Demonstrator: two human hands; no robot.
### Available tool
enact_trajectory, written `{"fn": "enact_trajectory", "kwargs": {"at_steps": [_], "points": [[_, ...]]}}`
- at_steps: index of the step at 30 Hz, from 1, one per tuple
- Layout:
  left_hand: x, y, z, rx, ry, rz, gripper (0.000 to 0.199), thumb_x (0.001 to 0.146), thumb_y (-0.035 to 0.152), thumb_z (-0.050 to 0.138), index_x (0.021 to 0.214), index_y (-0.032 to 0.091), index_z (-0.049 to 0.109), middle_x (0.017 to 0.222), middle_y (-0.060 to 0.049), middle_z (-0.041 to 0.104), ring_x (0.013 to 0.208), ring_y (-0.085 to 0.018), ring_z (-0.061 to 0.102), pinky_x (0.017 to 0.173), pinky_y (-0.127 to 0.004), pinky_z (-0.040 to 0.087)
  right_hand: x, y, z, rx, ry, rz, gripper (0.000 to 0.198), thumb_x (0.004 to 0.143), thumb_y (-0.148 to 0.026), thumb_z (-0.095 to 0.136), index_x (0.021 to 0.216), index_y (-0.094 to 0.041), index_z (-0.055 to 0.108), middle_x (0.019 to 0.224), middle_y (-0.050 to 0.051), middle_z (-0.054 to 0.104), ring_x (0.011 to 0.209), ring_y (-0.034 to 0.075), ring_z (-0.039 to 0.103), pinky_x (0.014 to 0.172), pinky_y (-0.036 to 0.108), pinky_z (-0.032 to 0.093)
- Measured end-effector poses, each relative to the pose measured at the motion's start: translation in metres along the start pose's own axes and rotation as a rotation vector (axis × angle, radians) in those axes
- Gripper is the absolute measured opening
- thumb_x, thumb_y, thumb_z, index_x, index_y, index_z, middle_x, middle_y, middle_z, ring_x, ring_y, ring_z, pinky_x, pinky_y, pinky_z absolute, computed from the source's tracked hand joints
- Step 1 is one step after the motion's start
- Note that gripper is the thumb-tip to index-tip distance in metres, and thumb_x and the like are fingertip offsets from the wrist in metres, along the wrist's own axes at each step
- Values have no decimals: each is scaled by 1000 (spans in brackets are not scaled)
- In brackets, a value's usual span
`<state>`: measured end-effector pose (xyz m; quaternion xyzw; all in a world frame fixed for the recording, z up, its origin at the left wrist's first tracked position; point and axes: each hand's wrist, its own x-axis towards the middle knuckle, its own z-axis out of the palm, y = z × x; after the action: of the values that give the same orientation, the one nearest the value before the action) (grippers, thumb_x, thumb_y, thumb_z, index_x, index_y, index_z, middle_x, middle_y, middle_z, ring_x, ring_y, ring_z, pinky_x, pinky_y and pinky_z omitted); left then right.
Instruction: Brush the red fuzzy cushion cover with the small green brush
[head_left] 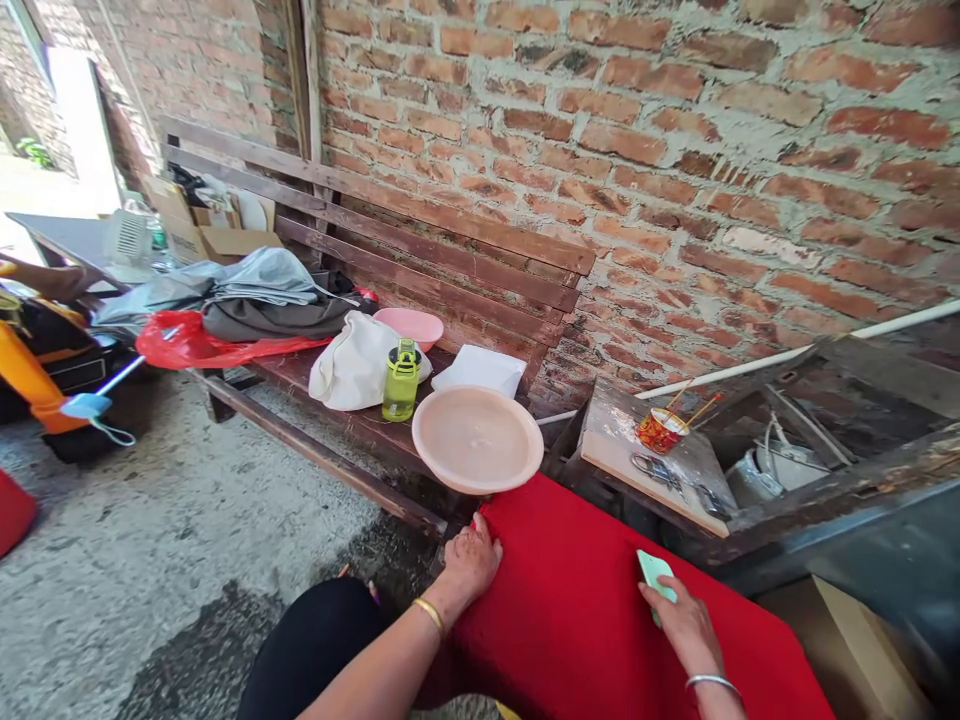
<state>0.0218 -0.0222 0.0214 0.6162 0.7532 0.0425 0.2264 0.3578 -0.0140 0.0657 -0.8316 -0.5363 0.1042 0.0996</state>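
A red cloth (570, 590) lies stretched over a flat surface in front of me. My left hand (472, 558) is closed on the cloth's near left edge, with a gold bangle on the wrist. Over the right part of the cloth, my right hand (684, 618) grips a mint-green, flat, block-like thing (654, 572), perhaps a brush; its underside is hidden. A silver bangle circles that wrist. Just beyond my left hand, a pale pink basin (478, 440) with cloudy liquid stands at the far end of the cloth.
A wooden bench (450, 262) along the brick wall bears a green bottle (401, 382), a white cloth bag (349, 365), a pink bowl (412, 326) and clothes (262, 290). To the right, a small table (619, 440) holds a red patterned cup (660, 432). A cardboard box (847, 640) sits lower right.
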Motion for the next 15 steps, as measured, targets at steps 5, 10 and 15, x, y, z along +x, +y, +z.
{"fn": "enact_trajectory", "kwargs": {"at_steps": [5,10,15], "points": [[3,-4,5,41,8,22,68,96,37,33,151,-1,33,123,-30,63,113,-34,63,95,-41,47,11,-65,26,78,-31,-100,52,84,-55,46,119,-21,64,95,7,64,90,24,65,84,38,51],[4,-6,4,104,-9,26,67,97,36,33,151,-2,32,122,-29,64,111,-33,65,95,-41,48,15,-140,61,123,-51,-330,42,84,-49,55,121,-30,64,112,5,57,103,20,60,90,32,46],[5,-8,6,170,-2,32,65,97,36,32,150,-1,35,120,-29,65,109,-32,67,93,-40,50,36,-107,61,111,-75,-365,40,76,-41,68,115,-33,68,110,2,57,104,20,60,91,29,44]]}}
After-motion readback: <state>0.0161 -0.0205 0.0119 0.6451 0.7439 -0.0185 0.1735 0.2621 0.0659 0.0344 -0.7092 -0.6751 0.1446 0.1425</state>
